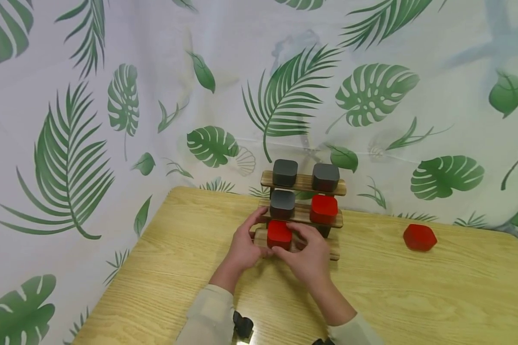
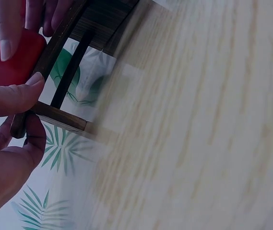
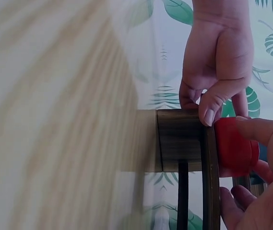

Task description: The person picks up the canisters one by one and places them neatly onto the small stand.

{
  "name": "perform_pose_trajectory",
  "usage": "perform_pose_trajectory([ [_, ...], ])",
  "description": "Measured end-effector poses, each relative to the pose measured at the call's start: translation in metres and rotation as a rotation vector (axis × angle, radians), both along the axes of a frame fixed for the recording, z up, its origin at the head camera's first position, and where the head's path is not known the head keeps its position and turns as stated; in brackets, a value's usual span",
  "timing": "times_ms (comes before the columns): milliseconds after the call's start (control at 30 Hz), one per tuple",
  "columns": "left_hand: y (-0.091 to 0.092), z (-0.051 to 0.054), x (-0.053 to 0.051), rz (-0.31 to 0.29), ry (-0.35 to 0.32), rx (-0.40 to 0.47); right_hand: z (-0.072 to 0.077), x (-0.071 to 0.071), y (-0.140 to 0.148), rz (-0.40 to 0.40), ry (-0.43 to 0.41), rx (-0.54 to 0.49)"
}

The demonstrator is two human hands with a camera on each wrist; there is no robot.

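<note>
A small three-step wooden stand (image 1: pixel 334 250) stands at the back of the table. On its lowest step, toward the left, sits a red rounded-square box (image 1: pixel 279 232). My right hand (image 1: pixel 309 256) pinches this box between thumb and fingers from the right. At the left end of the same step, my left hand (image 1: pixel 243 245) grips the board, its thumb (image 2: pixel 23 93) on the edge and other fingers curled underneath. The middle step bears a dark grey box (image 1: pixel 282 203) and another red box (image 1: pixel 324 208). Two more dark grey boxes (image 1: pixel 285 172) rest on the top step.
To the right of the stand lies a red hexagonal box (image 1: pixel 420 237) on the wood-grain table (image 1: pixel 397 292). A leaf-patterned white cloth (image 1: pixel 224 100) hangs close behind the stand and along the table's left side.
</note>
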State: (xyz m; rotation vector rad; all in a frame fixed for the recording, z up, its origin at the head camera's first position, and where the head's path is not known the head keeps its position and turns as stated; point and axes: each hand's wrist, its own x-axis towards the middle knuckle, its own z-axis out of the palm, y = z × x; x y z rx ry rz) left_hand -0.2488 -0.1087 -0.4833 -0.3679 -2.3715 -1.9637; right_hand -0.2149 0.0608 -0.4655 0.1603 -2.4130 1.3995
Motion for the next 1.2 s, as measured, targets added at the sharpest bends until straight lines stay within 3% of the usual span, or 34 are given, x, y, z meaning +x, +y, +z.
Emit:
perform_pose_trajectory([
  [67, 0.0, 0.003, 0.001, -0.002, -0.012, 0.01, 0.0, 0.001, 0.003, 0.004, -0.007, -0.004],
  [300, 0.0, 0.032, 0.017, -0.008, -0.033, 0.027, 0.001, 0.003, 0.016, 0.01, -0.012, -0.026],
  [400, 0.0, 0.035, 0.019, -0.006, -0.023, 0.029, 0.001, 0.005, 0.021, 0.007, -0.011, -0.023],
  [733, 0.001, 0.027, 0.021, -0.001, -0.05, 0.057, -0.003, 0.013, 0.041, -0.053, 0.01, 0.025],
  [867, 0.0, 0.007, 0.01, 0.014, -0.05, 0.031, -0.005, 0.013, 0.05, -0.071, 0.03, 0.049],
  [967, 0.0, -0.002, 0.002, 0.026, -0.039, 0.004, -0.004, 0.011, 0.055, -0.074, 0.036, 0.05],
  [1200, 0.002, 0.028, 0.014, 0.01, -0.051, 0.025, 0.0, 0.01, 0.067, -0.089, 0.031, 0.016],
])
